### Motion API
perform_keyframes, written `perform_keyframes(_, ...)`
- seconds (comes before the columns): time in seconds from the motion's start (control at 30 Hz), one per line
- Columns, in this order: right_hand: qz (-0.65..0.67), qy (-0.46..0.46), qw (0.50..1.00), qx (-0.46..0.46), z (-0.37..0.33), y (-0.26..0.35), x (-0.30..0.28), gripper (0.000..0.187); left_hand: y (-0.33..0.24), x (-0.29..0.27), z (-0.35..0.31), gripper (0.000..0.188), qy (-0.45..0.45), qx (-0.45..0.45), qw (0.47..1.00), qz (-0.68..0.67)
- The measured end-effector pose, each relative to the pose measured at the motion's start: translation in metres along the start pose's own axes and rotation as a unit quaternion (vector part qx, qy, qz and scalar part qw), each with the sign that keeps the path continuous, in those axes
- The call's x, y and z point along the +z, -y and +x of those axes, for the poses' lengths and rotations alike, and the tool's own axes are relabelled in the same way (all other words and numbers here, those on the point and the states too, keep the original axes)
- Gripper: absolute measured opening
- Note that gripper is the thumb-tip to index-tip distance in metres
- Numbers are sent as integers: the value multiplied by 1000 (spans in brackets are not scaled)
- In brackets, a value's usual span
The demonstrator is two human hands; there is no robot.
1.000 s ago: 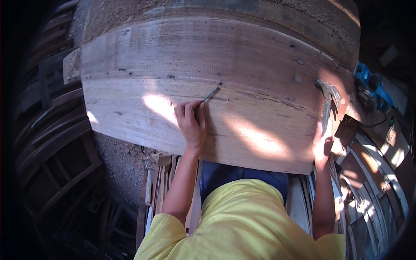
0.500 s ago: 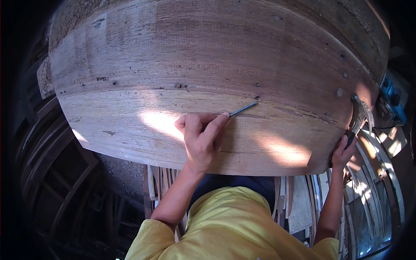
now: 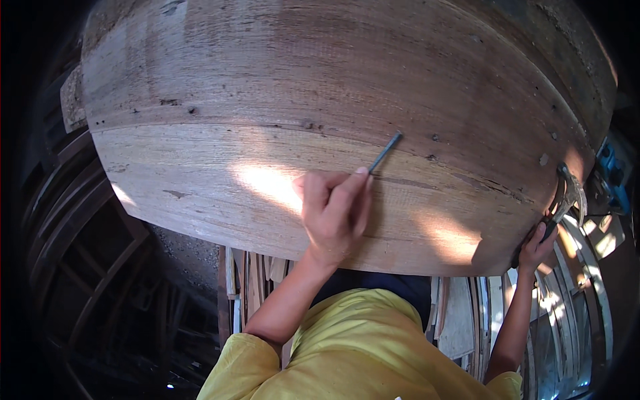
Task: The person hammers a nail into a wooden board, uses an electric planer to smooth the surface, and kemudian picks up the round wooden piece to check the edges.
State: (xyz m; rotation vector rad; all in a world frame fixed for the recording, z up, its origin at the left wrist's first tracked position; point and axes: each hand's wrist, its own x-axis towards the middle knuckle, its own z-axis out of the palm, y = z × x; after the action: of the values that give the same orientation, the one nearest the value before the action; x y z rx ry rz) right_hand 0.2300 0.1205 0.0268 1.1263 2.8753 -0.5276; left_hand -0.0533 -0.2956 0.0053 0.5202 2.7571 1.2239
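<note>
Over a wide wooden board (image 3: 320, 87), a slim metal rod (image 3: 385, 153) slanted away to the right, pinched in your left hand (image 3: 335, 210). Your right hand (image 3: 535, 249) clasped a claw hammer (image 3: 570, 195) near the board's right edge; beyond it sat a blue power tool (image 3: 608, 164).

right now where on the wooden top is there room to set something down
Left part of the wooden top, between its left edge and the left hand; also the stretch beyond the metal rod it holds. Crowded: the right edge, where the right hand holds the hammer near the blue tool.
</note>
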Motion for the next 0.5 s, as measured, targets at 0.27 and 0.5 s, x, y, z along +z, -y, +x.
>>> perform_keyframes(0.27, 53, 20, 996, 63, -3, 6, -2, 46, 6, -4, 2, 39, 46, 40, 998, 20)
perform_keyframes(0.5, 109, 25, 990, 92, -1, 13, -1, 46, 1, -7, 14, 35, 69, 39, 996, 50)
